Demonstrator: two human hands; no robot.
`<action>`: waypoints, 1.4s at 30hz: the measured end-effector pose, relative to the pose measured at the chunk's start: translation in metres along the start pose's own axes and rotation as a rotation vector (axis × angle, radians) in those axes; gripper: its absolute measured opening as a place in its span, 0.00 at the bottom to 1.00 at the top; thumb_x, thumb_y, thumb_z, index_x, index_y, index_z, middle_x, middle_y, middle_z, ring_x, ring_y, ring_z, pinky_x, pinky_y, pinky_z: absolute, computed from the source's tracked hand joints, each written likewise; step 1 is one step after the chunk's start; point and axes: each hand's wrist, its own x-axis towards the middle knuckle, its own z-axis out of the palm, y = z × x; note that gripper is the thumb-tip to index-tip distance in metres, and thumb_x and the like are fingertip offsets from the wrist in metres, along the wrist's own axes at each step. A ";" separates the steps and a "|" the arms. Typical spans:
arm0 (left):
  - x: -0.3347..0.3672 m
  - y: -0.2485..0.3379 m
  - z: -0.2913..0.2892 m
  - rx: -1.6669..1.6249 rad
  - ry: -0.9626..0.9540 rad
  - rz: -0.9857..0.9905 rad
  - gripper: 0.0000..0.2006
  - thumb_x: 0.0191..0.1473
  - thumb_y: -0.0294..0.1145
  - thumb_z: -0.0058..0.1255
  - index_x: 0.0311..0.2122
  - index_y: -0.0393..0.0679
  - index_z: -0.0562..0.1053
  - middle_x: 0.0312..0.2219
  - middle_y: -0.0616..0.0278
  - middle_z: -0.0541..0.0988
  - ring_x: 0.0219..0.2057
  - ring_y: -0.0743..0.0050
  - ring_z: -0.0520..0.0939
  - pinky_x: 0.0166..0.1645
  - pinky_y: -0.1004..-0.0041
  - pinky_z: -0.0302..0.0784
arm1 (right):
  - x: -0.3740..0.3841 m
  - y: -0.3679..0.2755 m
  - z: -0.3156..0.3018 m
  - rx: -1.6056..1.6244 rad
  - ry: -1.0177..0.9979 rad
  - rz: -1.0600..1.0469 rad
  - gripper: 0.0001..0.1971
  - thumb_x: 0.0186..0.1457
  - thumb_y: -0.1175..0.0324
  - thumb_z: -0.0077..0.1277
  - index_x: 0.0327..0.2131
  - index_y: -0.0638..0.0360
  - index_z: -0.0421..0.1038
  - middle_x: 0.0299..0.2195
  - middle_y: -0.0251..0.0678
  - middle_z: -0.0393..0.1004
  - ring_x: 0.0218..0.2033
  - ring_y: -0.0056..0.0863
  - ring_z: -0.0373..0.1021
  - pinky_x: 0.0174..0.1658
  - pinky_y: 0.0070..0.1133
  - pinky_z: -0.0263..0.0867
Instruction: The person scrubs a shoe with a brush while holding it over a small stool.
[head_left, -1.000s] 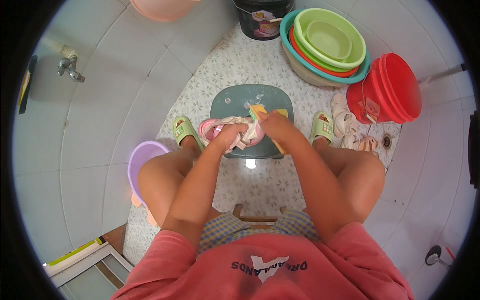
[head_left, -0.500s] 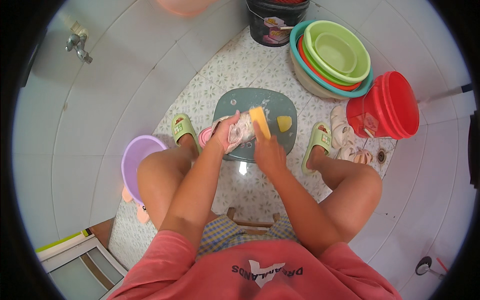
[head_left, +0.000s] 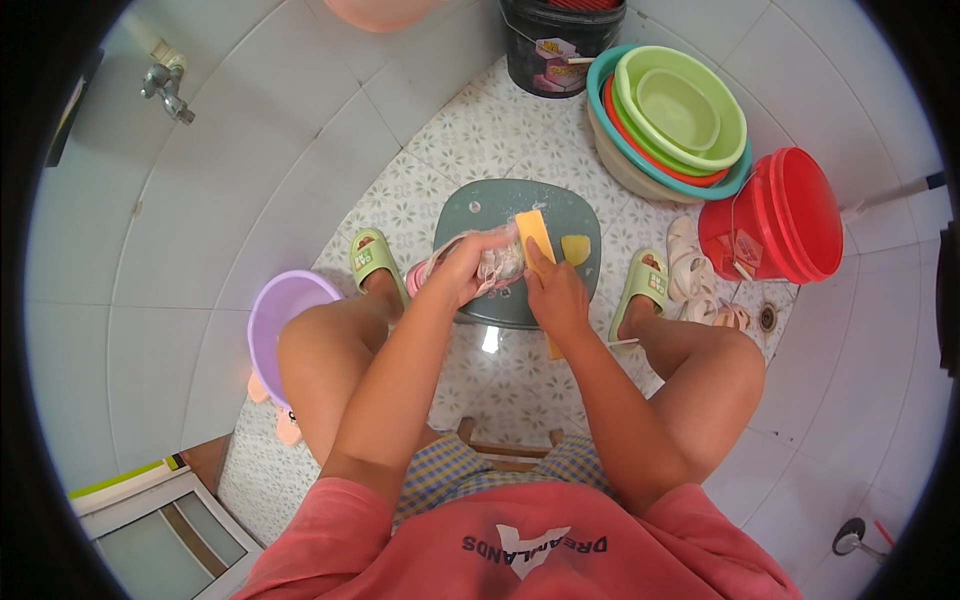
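Note:
My left hand [head_left: 462,268] grips a soapy sandal [head_left: 503,266] with a pink sole, tilted over a grey-green plastic stool top [head_left: 482,203]. In my right hand [head_left: 558,303] is a long yellow brush [head_left: 531,228]. Its head lies against the sandal's end, and the far part of its handle shows below my wrist. The bristles are hidden. A yellow piece that looks like soap [head_left: 575,250] rests on the stool top, right of the brush. White suds spot the surface.
To the left stands a purple basin [head_left: 262,300]. Stacked basins [head_left: 706,165], a red bucket [head_left: 770,220] and pale sandals [head_left: 688,265] are at the right. A black bucket [head_left: 548,60] stands at the back. Green slippers [head_left: 645,283] are on my feet; a tap [head_left: 165,90] juts from the left wall.
My left hand has turned over the sandal, with its back now facing up more. The brush has slid slightly down and right along the sandal's end, and its handle end now shows.

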 end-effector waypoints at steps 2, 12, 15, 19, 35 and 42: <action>-0.007 -0.014 -0.001 0.146 0.079 0.188 0.17 0.50 0.33 0.49 0.45 0.36 0.67 0.37 0.53 0.75 0.35 0.63 0.79 0.34 0.70 0.76 | 0.006 0.003 0.003 0.051 0.006 -0.071 0.25 0.53 0.63 0.43 0.56 0.37 0.56 0.28 0.52 0.68 0.29 0.50 0.68 0.34 0.37 0.65; 0.007 -0.026 -0.030 -0.392 0.033 0.087 0.20 0.58 0.39 0.39 0.51 0.37 0.62 0.45 0.51 0.71 0.44 0.58 0.75 0.49 0.61 0.72 | -0.018 -0.031 0.017 -0.145 -0.022 0.035 0.23 0.56 0.58 0.39 0.57 0.37 0.55 0.23 0.49 0.68 0.24 0.46 0.68 0.30 0.37 0.64; 0.013 -0.026 -0.030 -0.384 0.045 0.081 0.21 0.58 0.43 0.38 0.50 0.36 0.63 0.44 0.50 0.72 0.44 0.57 0.75 0.49 0.60 0.72 | 0.013 -0.016 0.023 -0.147 0.079 0.010 0.23 0.56 0.58 0.39 0.57 0.37 0.54 0.24 0.49 0.67 0.24 0.47 0.68 0.29 0.37 0.64; 0.010 -0.026 -0.037 -0.418 0.063 0.120 0.24 0.57 0.47 0.39 0.48 0.35 0.64 0.43 0.49 0.73 0.43 0.55 0.76 0.49 0.60 0.72 | -0.012 -0.019 0.025 -0.176 0.085 -0.040 0.24 0.56 0.57 0.39 0.57 0.35 0.53 0.27 0.48 0.67 0.24 0.47 0.69 0.29 0.37 0.66; 0.013 -0.021 -0.030 -0.523 -0.042 0.047 0.34 0.56 0.58 0.32 0.54 0.34 0.58 0.51 0.46 0.65 0.51 0.45 0.67 0.53 0.50 0.64 | 0.019 0.002 0.002 0.077 0.038 0.009 0.25 0.55 0.56 0.41 0.58 0.38 0.54 0.33 0.50 0.73 0.33 0.46 0.71 0.36 0.34 0.65; 0.008 -0.031 -0.029 -0.642 0.094 0.050 0.33 0.56 0.59 0.29 0.55 0.39 0.59 0.50 0.48 0.67 0.48 0.48 0.71 0.49 0.50 0.68 | -0.045 -0.027 0.017 -0.184 -0.035 -0.098 0.23 0.56 0.57 0.40 0.57 0.35 0.54 0.23 0.47 0.68 0.24 0.46 0.69 0.26 0.37 0.65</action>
